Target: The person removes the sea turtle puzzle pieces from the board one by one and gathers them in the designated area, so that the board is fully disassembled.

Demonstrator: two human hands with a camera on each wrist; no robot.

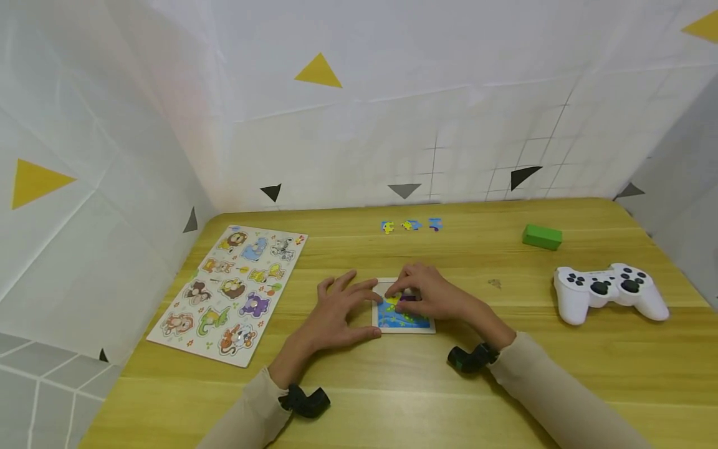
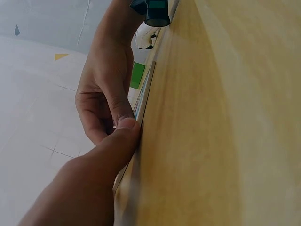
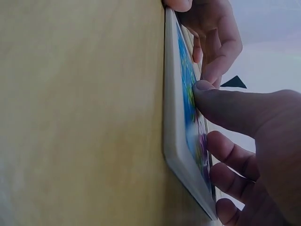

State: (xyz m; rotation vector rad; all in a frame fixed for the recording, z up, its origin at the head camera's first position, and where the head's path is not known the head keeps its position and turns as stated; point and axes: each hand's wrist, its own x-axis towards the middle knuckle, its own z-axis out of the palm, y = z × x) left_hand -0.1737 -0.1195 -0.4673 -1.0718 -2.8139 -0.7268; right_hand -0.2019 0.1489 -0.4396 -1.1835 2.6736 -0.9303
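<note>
A small jigsaw puzzle (image 1: 392, 321) with a pale frame and a blue picture lies flat on the wooden table. At its left side, my left hand (image 1: 336, 315) is spread, thumb at the lower left corner and index fingertip at the left rim. My right hand (image 1: 434, 296) bends over the picture from the right. Its thumb and index finger close round a yellow puzzle piece (image 1: 395, 300), mostly hidden beneath them. In the right wrist view, the right thumb (image 3: 225, 103) touches the picture surface while the other fingertips sit along the far rim.
Three loose puzzle pieces (image 1: 411, 225) lie near the back wall. An animal puzzle board (image 1: 187, 315) is on the left. At the right are a green block (image 1: 541, 237) and a white game controller (image 1: 610, 290). White sheeting (image 1: 359, 143) rises behind the table.
</note>
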